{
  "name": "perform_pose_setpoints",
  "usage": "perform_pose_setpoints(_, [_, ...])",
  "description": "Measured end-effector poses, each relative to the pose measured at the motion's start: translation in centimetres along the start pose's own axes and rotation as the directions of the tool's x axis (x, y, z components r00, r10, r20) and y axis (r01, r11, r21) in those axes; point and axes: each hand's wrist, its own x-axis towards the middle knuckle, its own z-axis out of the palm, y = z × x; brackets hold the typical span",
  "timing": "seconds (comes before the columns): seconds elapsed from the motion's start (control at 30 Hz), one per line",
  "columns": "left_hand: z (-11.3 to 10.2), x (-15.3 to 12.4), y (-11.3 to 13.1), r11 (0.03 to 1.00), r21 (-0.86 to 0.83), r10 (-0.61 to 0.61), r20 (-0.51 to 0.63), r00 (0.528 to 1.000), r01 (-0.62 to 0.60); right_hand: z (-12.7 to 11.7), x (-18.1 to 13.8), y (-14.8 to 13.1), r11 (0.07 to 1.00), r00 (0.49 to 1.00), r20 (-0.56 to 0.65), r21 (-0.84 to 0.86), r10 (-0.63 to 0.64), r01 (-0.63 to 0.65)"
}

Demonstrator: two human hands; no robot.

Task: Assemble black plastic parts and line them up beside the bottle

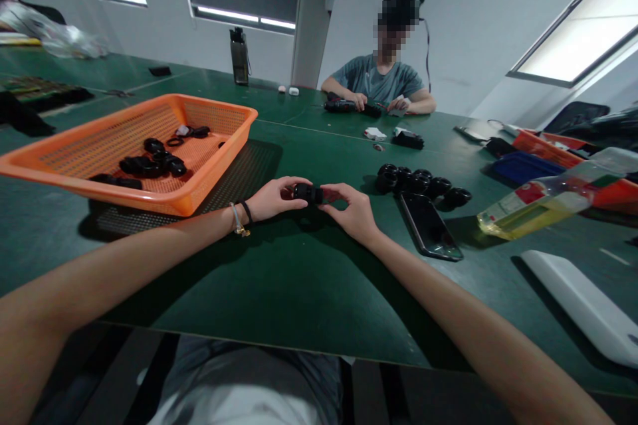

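Note:
Between my two hands, just above the green table, is a small black cylindrical part (308,193) with a ridged outside. My left hand (274,200) grips its left end between thumb and fingers. At its right end my right hand (351,211) pinches with thumb and forefinger. Several similar black round parts (421,182) stand in a cluster to the right of my right hand. Left of my hands, an orange perforated basket (219,176) holds several loose black parts (154,161). What the parts are exactly I cannot make out.
A phone (431,226) lies right of my right forearm. Beyond it are a tilted bottle of yellow liquid (543,206) and a white flat device (578,302). Across the green table (299,292) a co-worker (381,80) handles a dark tool. A dark drinking bottle (239,58) stands at the back.

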Motion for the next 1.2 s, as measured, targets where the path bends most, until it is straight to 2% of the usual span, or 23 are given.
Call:
perform_pose_setpoints(0.8, [-0.06, 0.00, 0.02, 1.000, 0.008, -0.007, 0.005, 1.000, 0.007, 0.00, 0.07, 0.11, 1.000, 1.000, 0.021, 0.003, 0.009, -0.009])
perform_pose_setpoints(1.2, [-0.02, 0.06, -0.17, 1.000, -0.023, -0.020, 0.007, 1.000, 0.020, 0.09, 0.07, 0.29, 0.999, 0.999, -0.019, -0.016, -0.044, 0.044])
